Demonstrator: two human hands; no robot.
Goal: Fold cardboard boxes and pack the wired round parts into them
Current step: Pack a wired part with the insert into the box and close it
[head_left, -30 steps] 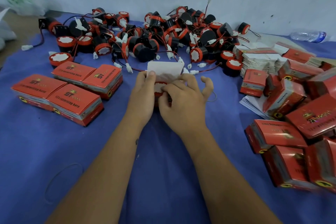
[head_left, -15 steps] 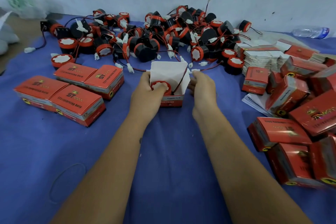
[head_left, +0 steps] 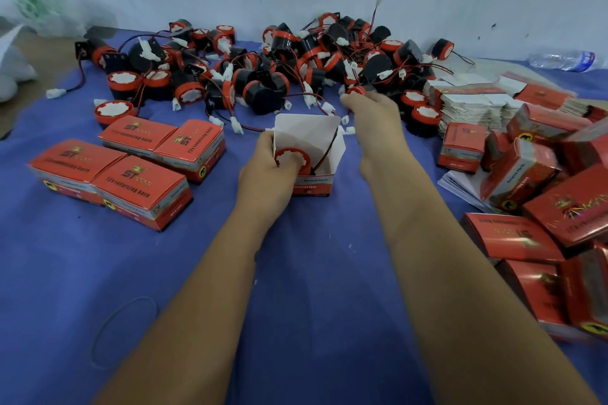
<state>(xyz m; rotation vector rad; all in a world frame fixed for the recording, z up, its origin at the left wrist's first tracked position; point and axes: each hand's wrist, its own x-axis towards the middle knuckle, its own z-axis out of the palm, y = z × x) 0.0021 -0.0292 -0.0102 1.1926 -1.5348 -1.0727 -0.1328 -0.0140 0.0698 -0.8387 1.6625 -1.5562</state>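
Partly hidden, left grip (head_left: 269, 164) grasps the open box (head_left: 316, 181); right grip (head_left: 371, 112) pinches a part (head_left: 357, 91).

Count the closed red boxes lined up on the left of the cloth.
4: two in the far pair and two in the near pair, side by side. None seem hidden.

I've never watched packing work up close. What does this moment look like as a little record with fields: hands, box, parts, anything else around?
left hand: holds the open box, fingers on the part inside
right hand: at the pile, gripping a second part
open box: upright on the blue cloth, flaps up
part in box: red-rimmed, its wire hanging over the box edge
pile: many wired round parts by the wall
closed boxes: four at left
more boxes: heaped at right
bottle: lying far right
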